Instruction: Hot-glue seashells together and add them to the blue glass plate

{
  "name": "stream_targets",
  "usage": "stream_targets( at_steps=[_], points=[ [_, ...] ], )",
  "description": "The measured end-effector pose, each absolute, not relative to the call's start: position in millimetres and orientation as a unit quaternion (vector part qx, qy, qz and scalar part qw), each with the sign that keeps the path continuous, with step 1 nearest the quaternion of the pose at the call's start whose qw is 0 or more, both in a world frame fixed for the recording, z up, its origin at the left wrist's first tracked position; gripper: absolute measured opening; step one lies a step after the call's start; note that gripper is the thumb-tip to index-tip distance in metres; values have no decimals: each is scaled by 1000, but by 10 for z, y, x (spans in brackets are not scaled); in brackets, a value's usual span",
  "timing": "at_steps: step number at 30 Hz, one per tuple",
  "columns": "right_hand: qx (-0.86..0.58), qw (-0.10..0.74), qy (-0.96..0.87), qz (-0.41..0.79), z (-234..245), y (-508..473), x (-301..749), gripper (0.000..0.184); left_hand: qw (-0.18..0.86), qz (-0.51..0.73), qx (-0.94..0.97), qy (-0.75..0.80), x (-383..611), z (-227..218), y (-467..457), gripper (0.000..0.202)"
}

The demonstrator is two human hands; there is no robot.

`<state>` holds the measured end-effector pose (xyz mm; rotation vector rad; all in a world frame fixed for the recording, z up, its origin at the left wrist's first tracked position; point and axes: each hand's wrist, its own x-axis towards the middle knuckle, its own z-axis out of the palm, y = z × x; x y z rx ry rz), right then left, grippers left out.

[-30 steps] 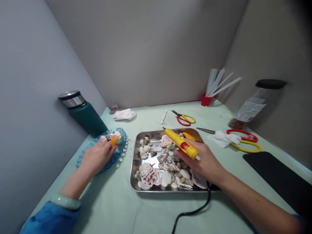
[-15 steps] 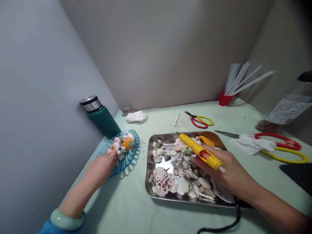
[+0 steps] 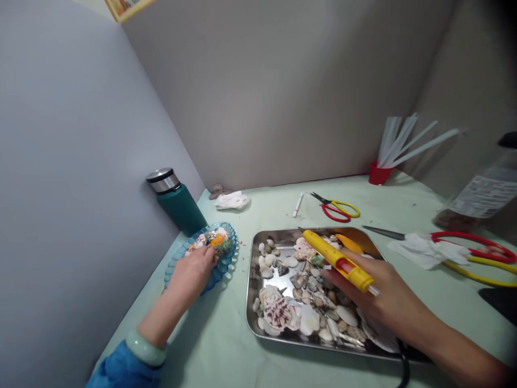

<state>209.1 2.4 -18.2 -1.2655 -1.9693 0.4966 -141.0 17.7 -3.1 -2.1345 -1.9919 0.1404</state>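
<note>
While the left-side dish (image 3: 226,265) already bears shells (image 3: 218,241), the lower-right tray (image 3: 281,281) holds more, the right hand (image 3: 377,283) gripping a glue gun (image 3: 323,248), the left hand (image 3: 194,271) of unclear grip.

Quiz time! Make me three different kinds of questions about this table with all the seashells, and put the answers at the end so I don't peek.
1. True or false: the left hand is at the blue dish.

2. What does the right hand hold?
a) a pair of scissors
b) a yellow tool
c) a bottle

3. Fill in the missing colour: the long whitish sticks stand in a small ____ cup.

Key: 1. True. 2. b. 3. red.
</note>
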Motion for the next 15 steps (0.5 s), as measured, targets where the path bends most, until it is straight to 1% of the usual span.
stream_targets(
  at_steps=[3, 6, 11, 15],
  points=[
    [-492, 370, -763, 198, -172, 24, 2092, 16, 105, 53, -731, -673, -1360, -64, 202, 26],
    [-493, 365, -763, 203, -160, 31, 2088, 13, 93, 54, -732, -673, -1351, -74, 217, 24],
    [-483, 374, -765, 206, -140, 23, 2077, 13, 71, 48, -729, -679, -1373, -72, 205, 19],
    [-486, 370, -765, 203, -132, 6, 2077, 12, 62, 34, -731, -679, -1364, -55, 166, 21]
  ],
)
